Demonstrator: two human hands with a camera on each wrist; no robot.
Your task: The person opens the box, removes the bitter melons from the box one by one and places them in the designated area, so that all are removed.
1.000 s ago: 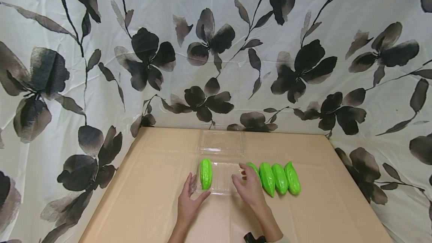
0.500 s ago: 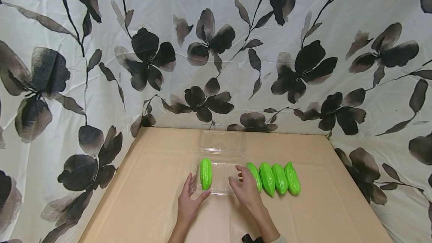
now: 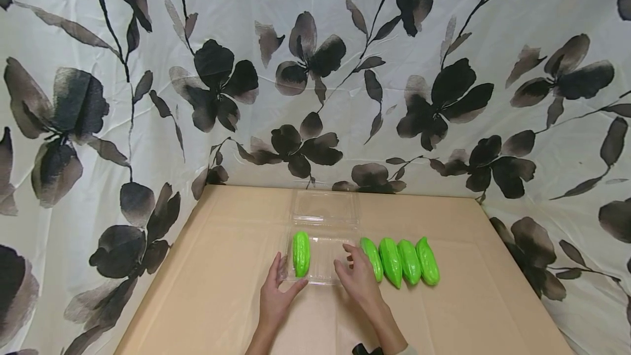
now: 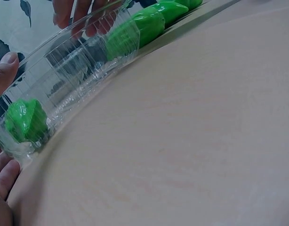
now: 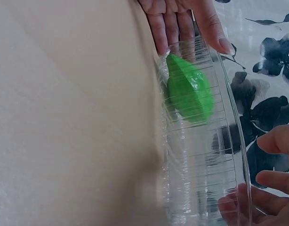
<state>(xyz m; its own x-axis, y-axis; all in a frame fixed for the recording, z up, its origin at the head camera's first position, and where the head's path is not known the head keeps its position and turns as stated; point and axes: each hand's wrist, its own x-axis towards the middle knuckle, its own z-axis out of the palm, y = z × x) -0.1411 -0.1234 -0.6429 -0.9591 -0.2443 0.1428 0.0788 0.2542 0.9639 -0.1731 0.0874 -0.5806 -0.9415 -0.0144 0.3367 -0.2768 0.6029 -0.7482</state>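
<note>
A clear plastic clamshell container (image 3: 322, 256) lies open, its lid (image 3: 325, 208) folded back away from me. One glossy, ridged green bitter melon (image 3: 301, 254) lies lengthwise at the container's left end. My left hand (image 3: 277, 296) holds the near left corner, thumb along the front and fingers on the end wall. Over the container's right side is my right hand (image 3: 361, 278), fingers loosely bent with nothing between them. In the left wrist view, its fingers (image 4: 81, 14) show behind the clear wall. The right wrist view shows the bitter melon (image 5: 189, 89) through the ridged plastic.
Several more green bitter melons (image 3: 409, 262) stand in a row just right of the container, the leftmost beside my right hand. Everything rests on a tan board (image 3: 468, 311). A floral cloth (image 3: 315, 97) hangs behind and at both sides.
My right hand has shifted slightly left, uncovering more of the leftmost melon in the row. My left hand, the container and the melons have stayed put. The head view has turned slightly.
</note>
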